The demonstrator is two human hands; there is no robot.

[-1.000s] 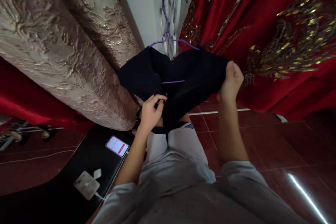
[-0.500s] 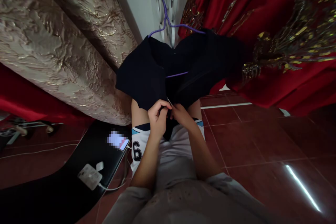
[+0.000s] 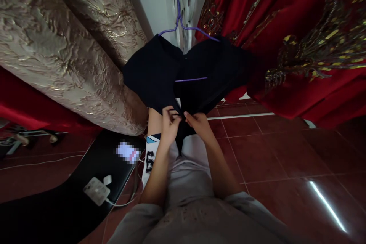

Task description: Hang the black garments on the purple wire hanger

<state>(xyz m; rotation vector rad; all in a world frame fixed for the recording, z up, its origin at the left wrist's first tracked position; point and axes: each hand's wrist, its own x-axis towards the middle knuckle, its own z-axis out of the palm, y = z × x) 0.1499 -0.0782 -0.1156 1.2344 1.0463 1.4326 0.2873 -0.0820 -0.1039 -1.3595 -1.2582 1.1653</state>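
Note:
A dark navy shirt [image 3: 154, 72] hangs on a purple hanger [image 3: 179, 19] in front of me, its front parted so the hanger's lower bar shows inside. My left hand [image 3: 170, 124] is closed on the shirt's left front edge, thumb against bent fingers. Just to the right, my right hand [image 3: 198, 122] pinches the opposite front edge, thumb and forefinger together. Between and just above the hands a small white label [image 3: 178, 102] shows on the cloth. Any button or fastener at the fingertips is too dark to make out.
At left, a black bench [image 3: 77, 183] carries a lit phone [image 3: 128, 152], a white device [image 3: 96, 191] with a cable and a small white case [image 3: 107, 180]. Beige textured cloth [image 3: 71, 53] hangs at left, red sequinned cloth [image 3: 243, 7] at right. Red tiles [image 3: 265, 152] cover the floor.
Both hands have moved slightly apart, and the right fingers now point toward the left hand. The shirt's lower front has shifted a little left, and the white label shows more.

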